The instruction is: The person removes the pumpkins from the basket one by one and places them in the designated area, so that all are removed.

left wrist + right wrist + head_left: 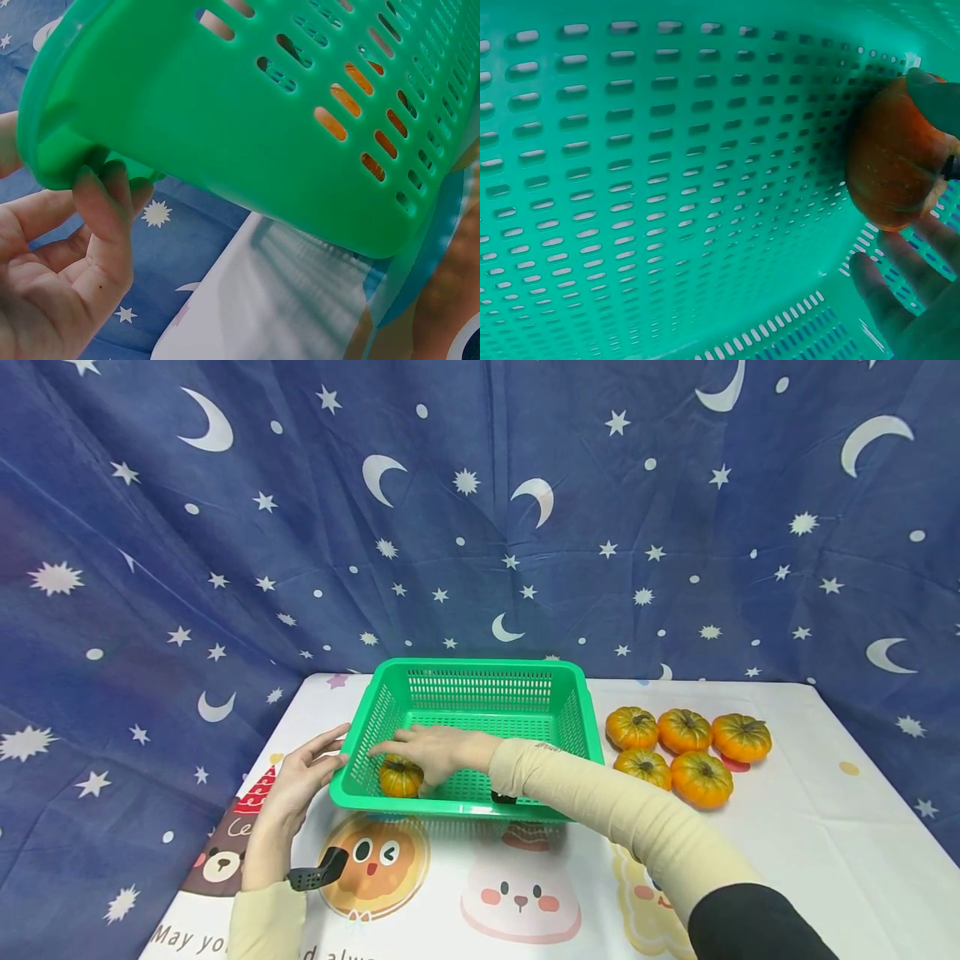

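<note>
A green perforated plastic basket (487,665) stands on the table. My left hand (300,777) is at its left side; in the left wrist view, curled fingers (105,217) hold the rim from below. Inside the basket's near left corner sits a small orange-and-green pumpkin (400,781). My right hand (442,752) reaches in over it with spread fingers. Seen from the right wrist, the thumb overlaps the top of the pumpkin (889,157), its stem faces the palm, and the fingers (907,266) extend loosely below it.
Several similar pumpkins (686,732) lie grouped on the table to the right of the basket. A white cloth with cartoon prints (521,893) covers the table. Behind it hangs a blue curtain (450,568) with moons and stars.
</note>
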A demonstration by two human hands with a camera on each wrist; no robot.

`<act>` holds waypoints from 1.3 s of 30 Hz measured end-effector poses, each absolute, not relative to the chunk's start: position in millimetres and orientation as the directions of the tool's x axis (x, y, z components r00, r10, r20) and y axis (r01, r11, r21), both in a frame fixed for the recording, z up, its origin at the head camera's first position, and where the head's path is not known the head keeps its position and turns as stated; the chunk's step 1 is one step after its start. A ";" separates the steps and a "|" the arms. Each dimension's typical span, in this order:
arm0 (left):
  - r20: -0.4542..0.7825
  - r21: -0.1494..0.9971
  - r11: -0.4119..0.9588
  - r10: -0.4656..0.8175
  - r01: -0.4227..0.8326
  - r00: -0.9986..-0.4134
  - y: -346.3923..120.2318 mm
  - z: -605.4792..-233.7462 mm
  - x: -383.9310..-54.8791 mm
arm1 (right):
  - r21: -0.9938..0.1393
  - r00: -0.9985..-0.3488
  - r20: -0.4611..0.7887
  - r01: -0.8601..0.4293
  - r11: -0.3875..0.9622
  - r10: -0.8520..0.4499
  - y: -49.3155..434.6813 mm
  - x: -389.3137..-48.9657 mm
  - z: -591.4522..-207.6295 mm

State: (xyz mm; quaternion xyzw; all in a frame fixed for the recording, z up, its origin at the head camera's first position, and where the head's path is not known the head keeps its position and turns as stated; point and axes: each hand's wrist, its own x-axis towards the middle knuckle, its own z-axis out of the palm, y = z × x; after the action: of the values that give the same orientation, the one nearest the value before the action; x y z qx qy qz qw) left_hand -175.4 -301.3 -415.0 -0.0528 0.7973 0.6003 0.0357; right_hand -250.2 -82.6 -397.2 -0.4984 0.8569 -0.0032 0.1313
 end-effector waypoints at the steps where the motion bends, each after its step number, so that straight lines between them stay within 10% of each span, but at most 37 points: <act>1: -0.120 0.953 0.274 -0.041 -0.127 -0.992 -301.4 -415.0 -175.4 | -0.137 -0.469 -0.223 -0.853 0.504 -0.855 -82.4 -249.6 -397.7; 39: -0.129 0.952 0.273 -0.052 -0.138 -0.990 -301.3 -414.4 -174.7 | -0.211 -0.372 -0.199 -0.887 0.411 -0.907 -73.2 -254.1 -410.4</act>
State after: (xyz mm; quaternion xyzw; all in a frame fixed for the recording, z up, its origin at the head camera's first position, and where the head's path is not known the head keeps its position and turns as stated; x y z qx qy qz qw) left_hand -174.7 -301.3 -414.4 -0.0595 0.7971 0.5999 0.0361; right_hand -254.1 -73.2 -410.4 -0.5418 0.8277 -0.0341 0.1425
